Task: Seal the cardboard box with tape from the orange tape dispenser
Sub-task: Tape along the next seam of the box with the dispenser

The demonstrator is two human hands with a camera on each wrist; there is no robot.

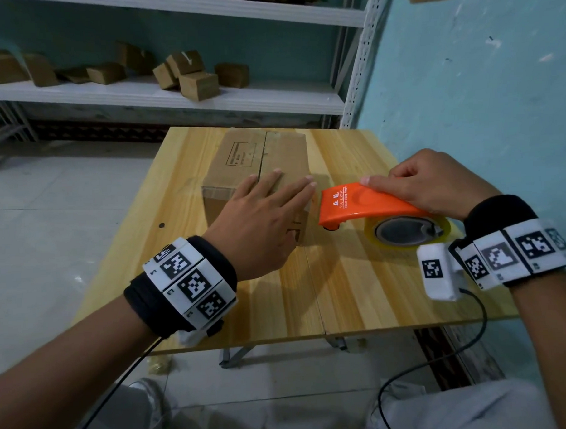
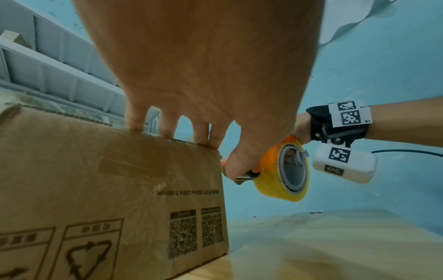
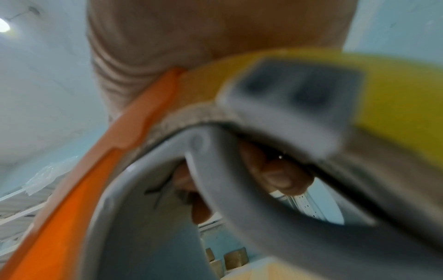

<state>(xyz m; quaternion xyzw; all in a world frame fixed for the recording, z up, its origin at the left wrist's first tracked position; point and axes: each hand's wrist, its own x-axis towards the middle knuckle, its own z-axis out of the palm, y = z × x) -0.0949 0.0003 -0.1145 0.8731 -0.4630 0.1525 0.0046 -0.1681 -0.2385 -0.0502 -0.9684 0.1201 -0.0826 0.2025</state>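
A closed cardboard box (image 1: 266, 156) lies on the wooden table (image 1: 343, 292), its top flaps meeting along a centre seam. My left hand (image 1: 265, 212) presses flat on the box's near top edge with straight fingers (image 2: 167, 128). To the box's right, my right hand (image 1: 429, 182) grips the orange tape dispenser (image 1: 362, 204) from above, fingers curled round its body. Its yellowish tape roll (image 1: 409, 231) hangs just above the table. From the left wrist the box side (image 2: 107, 189) and the tape roll (image 2: 285, 170) show. The right wrist view is a blurred close-up of the dispenser (image 3: 95, 170) and roll core.
A teal wall (image 1: 480, 92) stands close on the right of the table. White metal shelves (image 1: 172, 96) behind the table carry several small cardboard boxes. Cables hang from both wrist bands. The floor to the left is pale tile.
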